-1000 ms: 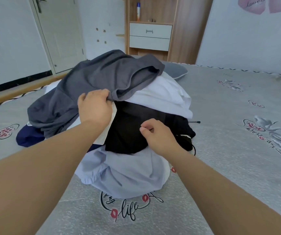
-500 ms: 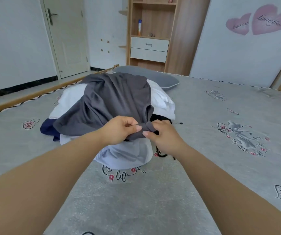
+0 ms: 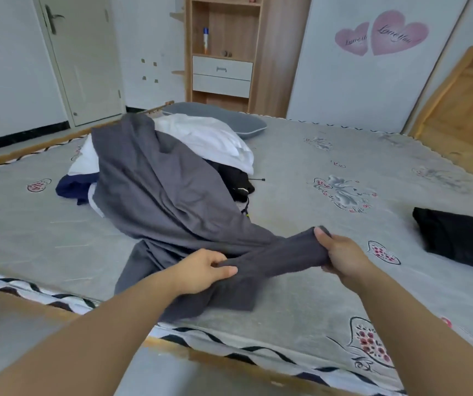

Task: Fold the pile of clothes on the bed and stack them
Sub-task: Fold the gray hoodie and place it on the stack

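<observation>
While draped over the pile (image 3: 218, 144), the grey garment (image 3: 155, 190) stretches between 2 grips.

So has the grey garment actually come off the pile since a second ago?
Yes, partly. The grey garment has been dragged off the pile toward the bed's near edge, stretched between left hand and right hand; its far end still drapes the pile.

Grey garment (image 3: 155, 195): soft matt cloth, creasing. Bed (image 3: 301, 172): quilted matt fabric showing printed motifs. Cabinet (image 3: 223, 47): smooth wood-grain finish. Door handle (image 3: 51, 18): dark metal.
</observation>
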